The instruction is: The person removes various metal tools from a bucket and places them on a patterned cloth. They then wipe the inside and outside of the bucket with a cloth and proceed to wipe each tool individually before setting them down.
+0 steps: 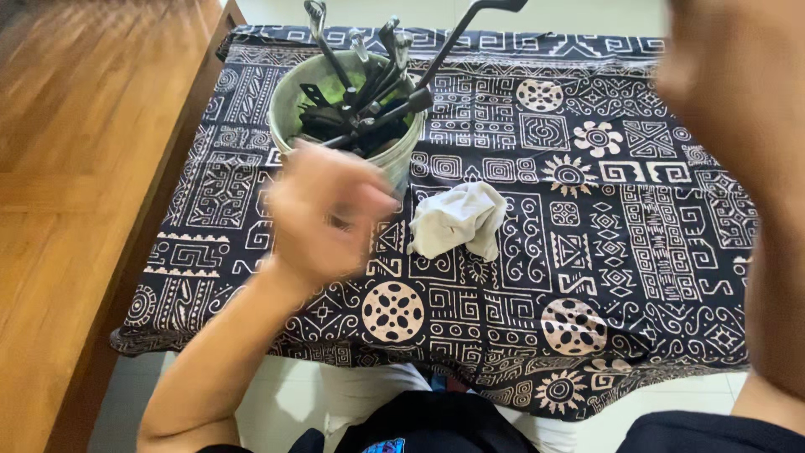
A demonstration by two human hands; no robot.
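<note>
table (180,155): I see only its brown wooden left edge; the rest lies under the cloth, with wood floor to the left of it.
cloth (637,252): dark, with pale geometric and sun-like prints. It covers the top and hangs over the near edge toward my lap.
right arm: it fills the right side of my view, raised close to the camera and badly blurred. It is well apart from everything on the cloth.
right hand (713,59): at the top right corner, partly out of frame and smeared. I cannot tell whether its fingers are apart or together, and I see nothing in it.
left hand (323,214): it hovers above the cloth just in front of the bucket, blurred by motion. The fingers look curled loosely inward, half closed. I cannot tell whether it grips anything or touches the bucket wall; it overlaps the bucket's near side in my view.
bucket (289,105): pale, round, upright, at the far left part of the cloth.
tools (369,101): a bundle of dark metal tools stands in the bucket, the handles fanning up and to the right; one long bent bar reaches past the top of my view.
rag (457,218): crumpled, off-white, on the cloth just right of my left hand and just in front of the bucket.
</note>
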